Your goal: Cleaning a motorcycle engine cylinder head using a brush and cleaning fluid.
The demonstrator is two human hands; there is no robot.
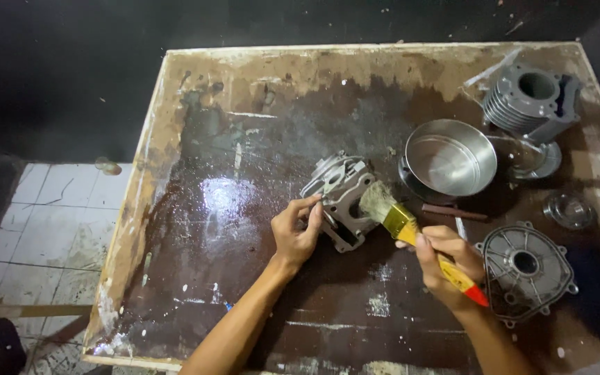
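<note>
A worn wooden tabletop point(244, 90), stained dark and shining wet across its middle, fills most of the head view; beyond its left edge lies a floor of pale tiles point(43, 208), and the far background is black.

Near the middle of the table sits a grey metal engine part point(342, 198), a blocky casting with ribs along its far side. The left hand point(296, 232) grips it from the left, fingers curled on its near-left edge and thumb pressed below, holding it on the table. The right hand point(446, 264) is closed around the yellow and red handle of a paintbrush point(401, 222), whose bristles touch the right side of the casting.

Just right of the casting, a little farther off, stands a round shiny steel bowl point(451, 158). At the far right corner lies a finned metal cylinder point(530, 101) on its side, its bore facing up toward the camera. Right of the brush hand, on the near right of the table, rests a flat grey cover plate point(526, 267) with a round hole in its middle and bolt lugs around its rim. Between it and the cylinder sits a small round glassy piece point(569, 210).
</note>
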